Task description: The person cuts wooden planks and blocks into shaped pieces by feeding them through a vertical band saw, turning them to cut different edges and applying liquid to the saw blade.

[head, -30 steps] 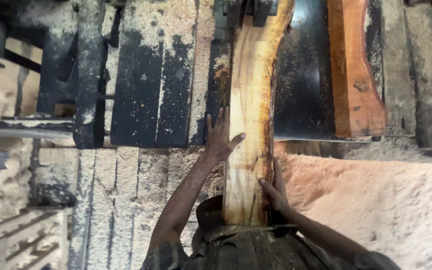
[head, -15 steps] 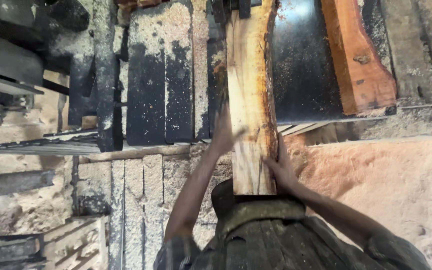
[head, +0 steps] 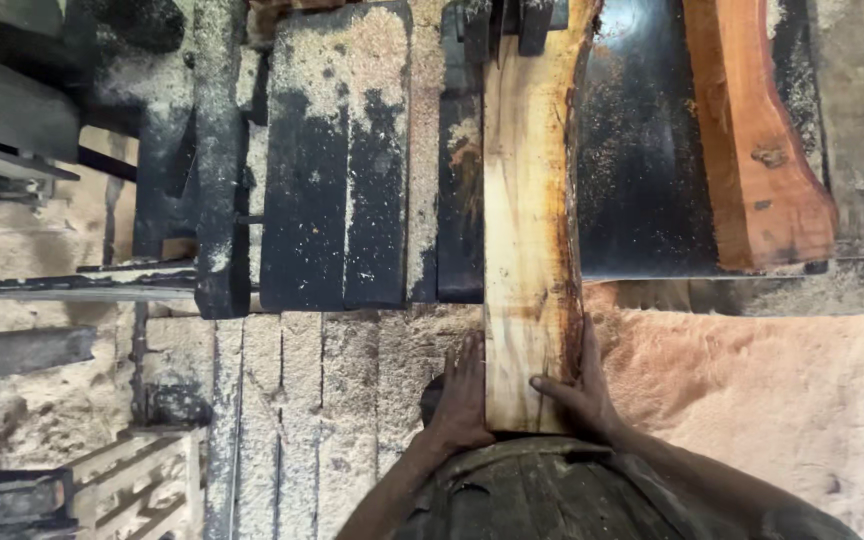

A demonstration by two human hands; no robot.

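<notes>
A long pale wooden plank [head: 524, 230] with a dark bark edge on its right lies lengthwise on the black saw table [head: 642, 170], its near end against my body. My left hand [head: 460, 392] presses flat against the plank's left edge near the end. On the other side, my right hand [head: 580, 388] grips the near right corner, fingers over the top face. The plank's far end reaches dark machine parts [head: 502, 25] at the top.
A reddish slab [head: 752, 140] lies on the table at right. Sawdust [head: 782, 400] is heaped at lower right. Sawdust-covered metal plates [head: 337, 170] and wooden floor boards [head: 282, 420] are at left, with machine frame rails [head: 72, 285] further left.
The plank has slid farther away along the table, and both hands have moved back to its near end. My left hand went from the top face to the left edge.
</notes>
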